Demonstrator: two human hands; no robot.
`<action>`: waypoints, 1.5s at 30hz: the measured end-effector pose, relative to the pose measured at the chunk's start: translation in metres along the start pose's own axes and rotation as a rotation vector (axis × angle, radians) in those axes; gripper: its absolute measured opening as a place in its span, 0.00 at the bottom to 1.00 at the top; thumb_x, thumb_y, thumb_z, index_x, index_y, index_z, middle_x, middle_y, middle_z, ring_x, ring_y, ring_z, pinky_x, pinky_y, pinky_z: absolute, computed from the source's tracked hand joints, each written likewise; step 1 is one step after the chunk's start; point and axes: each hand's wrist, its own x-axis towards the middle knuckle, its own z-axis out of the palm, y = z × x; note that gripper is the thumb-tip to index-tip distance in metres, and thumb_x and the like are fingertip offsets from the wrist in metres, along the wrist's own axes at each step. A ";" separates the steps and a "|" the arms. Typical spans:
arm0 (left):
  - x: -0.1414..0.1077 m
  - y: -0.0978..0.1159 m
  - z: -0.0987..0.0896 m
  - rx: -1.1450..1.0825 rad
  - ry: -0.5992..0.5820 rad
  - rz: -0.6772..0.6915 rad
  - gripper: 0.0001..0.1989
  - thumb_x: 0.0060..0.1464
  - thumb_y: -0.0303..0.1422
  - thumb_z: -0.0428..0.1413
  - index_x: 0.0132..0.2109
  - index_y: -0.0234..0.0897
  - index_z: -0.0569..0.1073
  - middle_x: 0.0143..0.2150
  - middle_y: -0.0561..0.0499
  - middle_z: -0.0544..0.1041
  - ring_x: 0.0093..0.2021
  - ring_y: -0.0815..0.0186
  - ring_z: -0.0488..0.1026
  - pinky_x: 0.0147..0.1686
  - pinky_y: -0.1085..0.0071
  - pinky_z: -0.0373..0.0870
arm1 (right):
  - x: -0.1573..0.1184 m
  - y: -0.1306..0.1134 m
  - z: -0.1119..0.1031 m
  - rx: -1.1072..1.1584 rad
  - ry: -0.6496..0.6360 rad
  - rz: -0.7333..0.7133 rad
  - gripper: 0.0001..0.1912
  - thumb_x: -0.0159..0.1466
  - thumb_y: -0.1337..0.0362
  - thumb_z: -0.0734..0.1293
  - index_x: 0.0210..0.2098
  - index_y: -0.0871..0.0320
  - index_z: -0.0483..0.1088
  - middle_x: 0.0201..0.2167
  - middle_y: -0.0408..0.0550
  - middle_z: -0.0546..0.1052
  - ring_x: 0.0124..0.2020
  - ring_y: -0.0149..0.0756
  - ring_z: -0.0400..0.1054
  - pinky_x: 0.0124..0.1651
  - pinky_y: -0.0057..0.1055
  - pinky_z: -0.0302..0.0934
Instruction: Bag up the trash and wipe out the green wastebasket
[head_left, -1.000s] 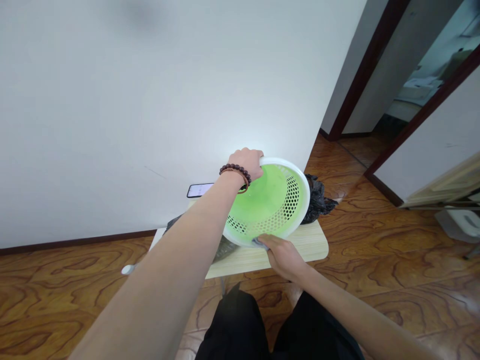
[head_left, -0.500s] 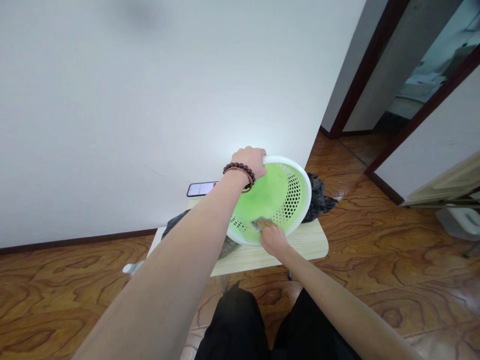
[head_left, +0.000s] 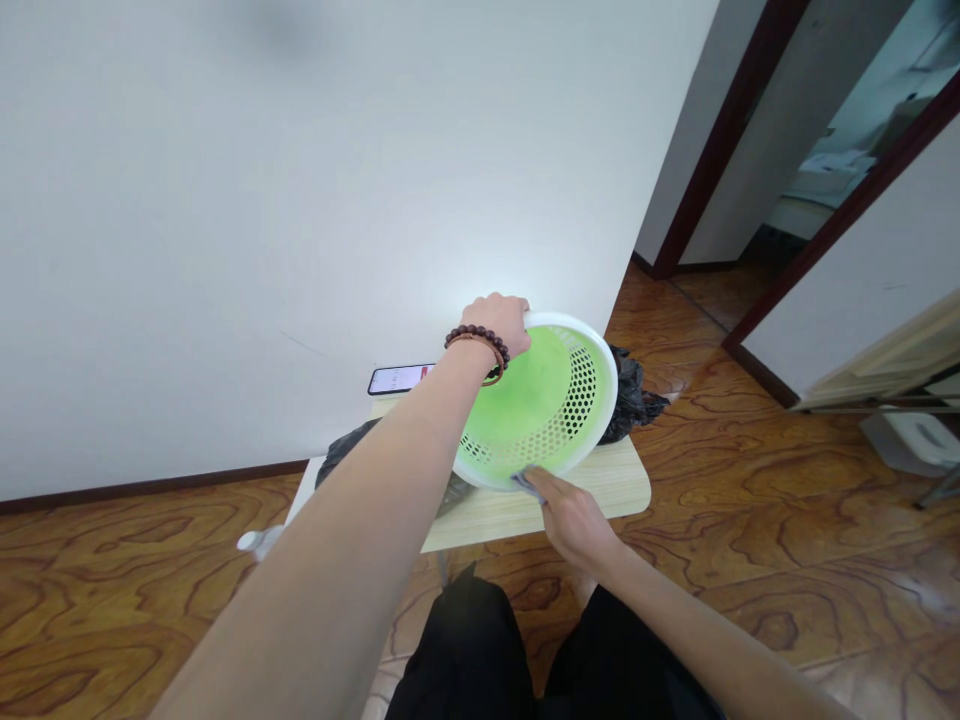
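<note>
Apparently, the person is wiping a green basket, and the step in hand is looking like a pass along the near stretch of its white rim. The basket is sitting over a pale wooden surface, with its open side facing the person; whether its bottom is touching the wood is not showing. The left hand, wearing a beaded bracelet, is gripping the rim at the far side, curled over it, though the fingertips are mostly hiding. The right hand is pinching a small grey cloth at the near edge, its grip drawn together on the fabric. A phone is lying by the wall, and a black bag is resting just beside the basket on the right. Judging from this, the next move is calling for light, even pressure with the cloth along the rim, with the left hand bracing the basket against turning; a loose hold would be risking a slip.
</note>
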 end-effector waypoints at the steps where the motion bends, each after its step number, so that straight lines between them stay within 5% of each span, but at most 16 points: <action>1: 0.000 0.000 0.000 0.002 0.000 -0.002 0.16 0.44 0.33 0.47 0.43 0.42 0.70 0.36 0.46 0.73 0.34 0.59 0.69 0.31 0.66 0.64 | 0.011 0.002 -0.001 0.005 0.022 0.027 0.27 0.57 0.75 0.52 0.56 0.61 0.57 0.54 0.50 0.64 0.56 0.34 0.55 0.57 0.33 0.53; 5: -0.002 0.001 -0.003 0.008 -0.012 -0.006 0.16 0.45 0.33 0.47 0.43 0.42 0.70 0.35 0.46 0.73 0.35 0.60 0.69 0.32 0.66 0.64 | 0.063 0.018 0.012 -0.068 0.037 0.041 0.26 0.57 0.76 0.52 0.55 0.62 0.58 0.55 0.51 0.62 0.57 0.34 0.53 0.58 0.33 0.49; 10: -0.004 0.001 -0.004 0.018 -0.015 -0.012 0.17 0.45 0.34 0.47 0.44 0.43 0.70 0.36 0.47 0.73 0.36 0.59 0.69 0.33 0.66 0.64 | 0.100 0.037 0.037 -0.215 -0.132 0.133 0.22 0.56 0.77 0.54 0.49 0.65 0.64 0.51 0.56 0.66 0.55 0.38 0.55 0.57 0.34 0.48; 15: -0.003 0.001 -0.002 0.006 -0.015 -0.018 0.17 0.44 0.34 0.47 0.43 0.44 0.70 0.35 0.47 0.73 0.35 0.59 0.69 0.32 0.66 0.64 | 0.087 0.029 0.035 -0.221 -0.242 0.193 0.22 0.57 0.75 0.54 0.50 0.64 0.63 0.50 0.57 0.67 0.50 0.39 0.61 0.51 0.34 0.55; 26: -0.002 0.001 -0.004 -0.004 -0.020 -0.018 0.16 0.44 0.33 0.48 0.43 0.43 0.70 0.35 0.47 0.73 0.35 0.60 0.69 0.32 0.67 0.64 | 0.014 0.005 0.001 -0.102 -0.227 -0.038 0.27 0.56 0.75 0.54 0.55 0.66 0.59 0.55 0.55 0.62 0.56 0.36 0.54 0.58 0.31 0.47; 29: -0.004 0.003 -0.006 -0.017 -0.050 -0.036 0.17 0.45 0.34 0.48 0.44 0.43 0.70 0.37 0.47 0.73 0.37 0.60 0.69 0.35 0.66 0.64 | 0.024 0.009 -0.010 -0.010 -0.260 -0.031 0.24 0.56 0.75 0.53 0.52 0.62 0.63 0.51 0.52 0.68 0.52 0.35 0.60 0.54 0.30 0.53; 32: -0.003 0.003 -0.005 -0.036 -0.057 -0.041 0.17 0.46 0.35 0.48 0.45 0.43 0.69 0.39 0.47 0.72 0.39 0.60 0.68 0.37 0.66 0.64 | 0.053 0.019 -0.008 0.019 -0.161 0.112 0.24 0.57 0.75 0.52 0.51 0.63 0.63 0.48 0.52 0.70 0.49 0.36 0.63 0.52 0.31 0.55; 35: -0.001 0.004 -0.002 -0.046 -0.046 -0.022 0.17 0.46 0.35 0.48 0.44 0.42 0.70 0.39 0.46 0.72 0.39 0.58 0.69 0.37 0.64 0.64 | 0.085 0.026 0.008 -0.021 -0.039 0.240 0.26 0.56 0.77 0.51 0.53 0.64 0.59 0.51 0.54 0.67 0.49 0.37 0.62 0.51 0.33 0.56; 38: 0.000 0.004 -0.001 -0.029 -0.038 -0.018 0.16 0.46 0.34 0.47 0.44 0.41 0.70 0.39 0.45 0.72 0.38 0.58 0.69 0.36 0.64 0.64 | 0.101 0.025 0.031 -0.064 -0.082 0.288 0.26 0.55 0.78 0.52 0.53 0.63 0.60 0.52 0.55 0.66 0.50 0.37 0.61 0.50 0.34 0.56; 45: -0.001 0.004 -0.001 -0.030 -0.036 -0.040 0.16 0.46 0.34 0.47 0.44 0.42 0.70 0.38 0.45 0.72 0.38 0.58 0.69 0.35 0.63 0.65 | 0.074 0.015 0.045 -0.008 -0.162 0.131 0.27 0.55 0.77 0.53 0.54 0.63 0.60 0.54 0.52 0.64 0.55 0.35 0.56 0.55 0.32 0.52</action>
